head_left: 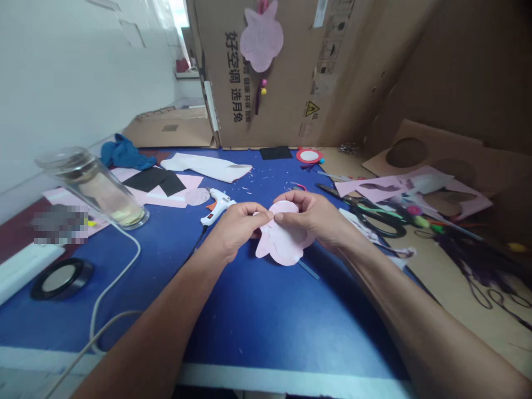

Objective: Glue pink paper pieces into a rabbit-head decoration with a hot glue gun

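Between my two hands is a pink paper cutout (286, 241) with a scalloped, flower-like outline, held above the blue table (249, 321). My left hand (243, 224) pinches its upper left edge between thumb and fingers. On the upper right, my right hand (311, 213) grips the cutout, thumb on the near face and fingers behind. Both thumbs nearly meet at the paper's top left. Just left of my left hand lies a white hot glue gun (218, 206) with an orange trigger. A thin grey-blue strip (308, 270) rests under the cutout's lower right.
A lidded glass (112, 191) of pale liquid, a tape roll (62, 279) and a white cable (120, 282) are on the left. Black-handled scissors (374, 219), pink paper scraps (374, 188) and purple cords (474, 257) lie right. A similar pink cutout (261, 39) hangs on the cardboard (286, 105) behind.
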A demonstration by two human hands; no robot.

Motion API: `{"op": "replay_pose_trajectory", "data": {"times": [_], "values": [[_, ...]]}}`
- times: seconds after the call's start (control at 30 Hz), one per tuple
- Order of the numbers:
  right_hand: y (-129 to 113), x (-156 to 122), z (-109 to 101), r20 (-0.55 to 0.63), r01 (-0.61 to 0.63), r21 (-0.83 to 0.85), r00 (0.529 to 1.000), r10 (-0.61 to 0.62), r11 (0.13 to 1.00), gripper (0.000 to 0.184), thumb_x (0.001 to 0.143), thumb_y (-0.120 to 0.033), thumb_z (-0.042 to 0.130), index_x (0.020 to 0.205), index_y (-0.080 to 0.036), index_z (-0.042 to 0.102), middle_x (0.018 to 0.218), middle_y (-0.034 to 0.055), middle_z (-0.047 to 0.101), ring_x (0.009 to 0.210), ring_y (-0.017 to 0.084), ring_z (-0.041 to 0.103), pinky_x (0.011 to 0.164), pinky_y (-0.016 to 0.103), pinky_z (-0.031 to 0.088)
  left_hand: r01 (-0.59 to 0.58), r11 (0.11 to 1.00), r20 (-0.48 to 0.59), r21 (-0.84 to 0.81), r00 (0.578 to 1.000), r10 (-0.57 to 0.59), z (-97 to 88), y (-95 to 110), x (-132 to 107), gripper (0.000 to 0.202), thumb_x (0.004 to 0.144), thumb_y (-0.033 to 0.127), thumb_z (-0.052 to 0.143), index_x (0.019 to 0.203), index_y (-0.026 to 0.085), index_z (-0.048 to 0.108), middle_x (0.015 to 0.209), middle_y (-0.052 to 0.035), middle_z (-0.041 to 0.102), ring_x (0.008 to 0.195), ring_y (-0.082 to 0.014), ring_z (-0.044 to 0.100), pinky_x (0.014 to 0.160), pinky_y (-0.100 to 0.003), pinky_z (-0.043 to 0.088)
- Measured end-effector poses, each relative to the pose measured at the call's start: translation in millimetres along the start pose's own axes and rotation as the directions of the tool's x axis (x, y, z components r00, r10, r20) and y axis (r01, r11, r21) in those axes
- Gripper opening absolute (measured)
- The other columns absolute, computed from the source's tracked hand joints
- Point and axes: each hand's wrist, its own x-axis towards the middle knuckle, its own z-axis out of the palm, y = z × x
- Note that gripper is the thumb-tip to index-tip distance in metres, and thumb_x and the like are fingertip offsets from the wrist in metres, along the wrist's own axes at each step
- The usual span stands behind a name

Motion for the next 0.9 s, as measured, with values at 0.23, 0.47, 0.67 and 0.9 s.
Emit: {"op": "replay_pose_trajectory", "data": {"times": [0.23, 0.47, 0.67, 0.9], "values": [[3.0, 1.6, 0.9, -0.035, -0.008, -0.015, 0.999, 0.008, 1.000, 0.046, 0.059, -0.033, 0.095, 0.101, -0.026, 0.078, 0.086, 0.0008, 0.079, 0.071, 0.020, 0.069, 0.057, 0.029, 0.052, -0.050, 0.998, 0.005, 0.049, 0.999, 0.049, -0.4, -4.4, 2.2, 0.020, 0.072, 0.038, 0.084, 0.072, 0.020, 0.076, 0.076, -0.0022, 0.071, 0.074, -0.0162, 0.065, 0.071, -0.030, 0.052], [3.4, 1.8, 0.2, -0.051, 0.001, 0.018, 0.999, 0.000, 1.000, 0.045, 0.057, -0.031, 0.095, 0.099, -0.026, 0.078, 0.086, 0.0009, 0.080, 0.071, 0.020, 0.070, 0.059, 0.030, 0.053, -0.109, 0.989, 0.011, 0.099, 0.994, 0.108, -0.6, -5.5, 2.9, 0.021, 0.072, 0.040, 0.083, 0.070, 0.020, 0.075, 0.073, -0.0013, 0.069, 0.070, -0.0153, 0.061, 0.068, -0.028, 0.047], [2.9, 2.5, -0.1, -0.056, 0.031, 0.050, 0.998, -0.028, 0.998, 0.044, 0.062, -0.036, 0.097, 0.101, -0.025, 0.079, 0.085, 0.0004, 0.080, 0.069, 0.018, 0.068, 0.059, 0.029, 0.050, -0.103, 0.990, -0.007, 0.095, 0.995, 0.104, -0.5, -5.9, 3.2, 0.024, 0.070, 0.043, 0.083, 0.071, 0.020, 0.074, 0.073, -0.0017, 0.070, 0.070, -0.0164, 0.062, 0.068, -0.030, 0.049], [2.1, 2.7, -2.6, 0.005, 0.023, 0.048, 1.000, -0.023, 0.999, 0.042, 0.068, -0.042, 0.096, 0.103, -0.022, 0.081, 0.088, 0.0019, 0.081, 0.073, 0.018, 0.069, 0.063, 0.029, 0.052, -0.135, 0.986, -0.062, 0.101, 0.988, 0.142, -1.9, -7.6, 5.7, 0.027, 0.071, 0.045, 0.086, 0.074, 0.021, 0.074, 0.074, -0.0014, 0.071, 0.068, -0.0165, 0.062, 0.067, -0.030, 0.049]]}}
